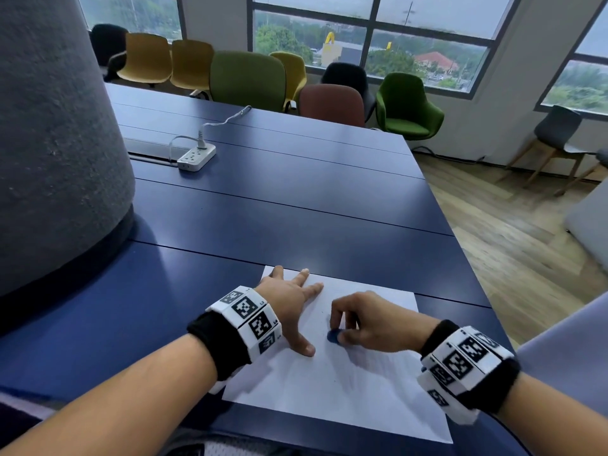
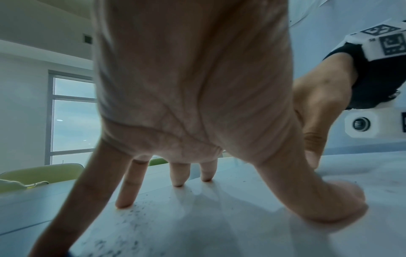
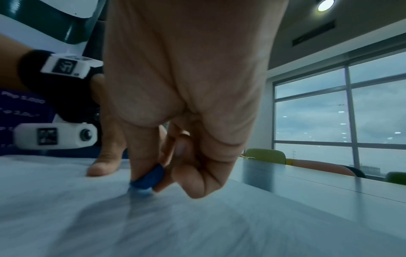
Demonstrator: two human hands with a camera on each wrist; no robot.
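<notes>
On the left side, the left hand [image 1: 289,304] lies on the white paper [image 1: 362,399] with its fingers straight and spread. It holds nothing and only presses the sheet down on the dark blue table [image 1: 279,209]. Small dark crumbs [image 2: 131,215] lie on the sheet close to these fingers. The thumb of this hand points to the right, and its tip is just beside the blue eraser [image 1: 333,336]; as far as I can see, it does not touch it.

The eraser is small and stands tilted. Its lower end touches the paper near the middle of the sheet, and its long axis goes up into the right hand [image 1: 371,320]. This hand has its fingers curled and pinches the upper part of the eraser between thumb and fingertips. So the eraser lies directly below the grip, and the right hand is the nearer one.

I judge that the next rubbing stroke runs across the sheet, so the left hand must press firmly, or the paper may slide or wrinkle.
</notes>
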